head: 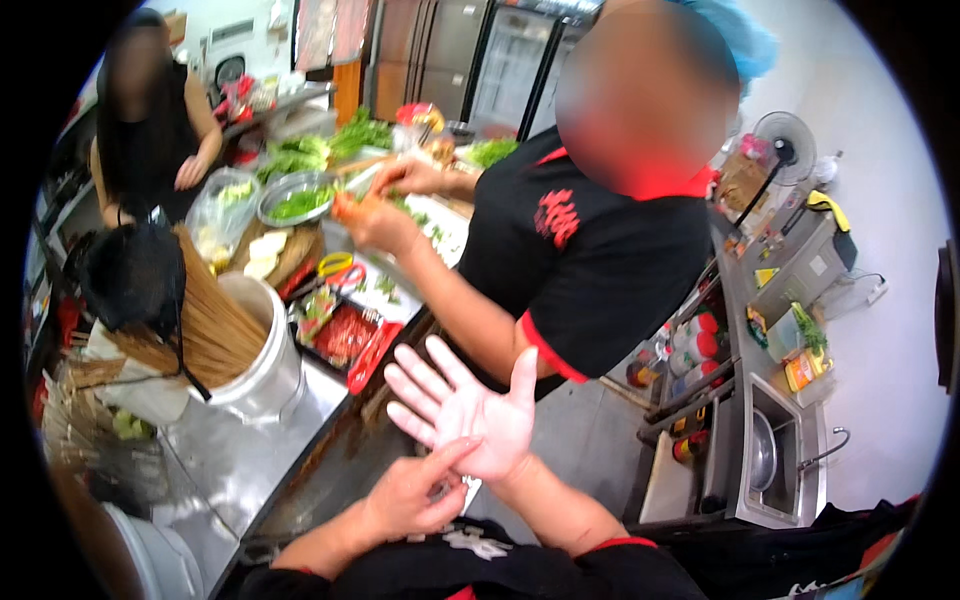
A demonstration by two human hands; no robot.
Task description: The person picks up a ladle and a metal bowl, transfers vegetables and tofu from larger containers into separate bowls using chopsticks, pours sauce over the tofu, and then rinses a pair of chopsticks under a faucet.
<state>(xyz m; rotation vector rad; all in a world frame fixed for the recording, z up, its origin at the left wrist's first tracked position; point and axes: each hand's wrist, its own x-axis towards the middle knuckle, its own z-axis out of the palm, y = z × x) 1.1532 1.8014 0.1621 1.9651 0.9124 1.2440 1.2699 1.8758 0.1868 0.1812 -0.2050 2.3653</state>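
Observation:
My right hand (480, 420) is held palm up with its fingers spread, and nothing lies on it. Against the heel of that palm rests a fingertip of my left hand (420, 484); its other fingers are partly curled, and I see nothing in them. Just beyond my hands, on the metal counter (225, 442), sit a tray of red minced meat (345, 334) and a red packet (375, 356). To the left stands a white bucket (277, 367) holding a thick bundle of thin brown sticks (217, 315), partly under a black bag (135, 277).
A co-worker (585, 255) opposite handles something orange above the counter. Red and yellow-handled scissors (341, 270), a round chopping board (300, 259) with white slices and a metal bowl of greens (300, 202) lie nearby. Another person (150, 127) stands far left; a sink (772, 450) is at right.

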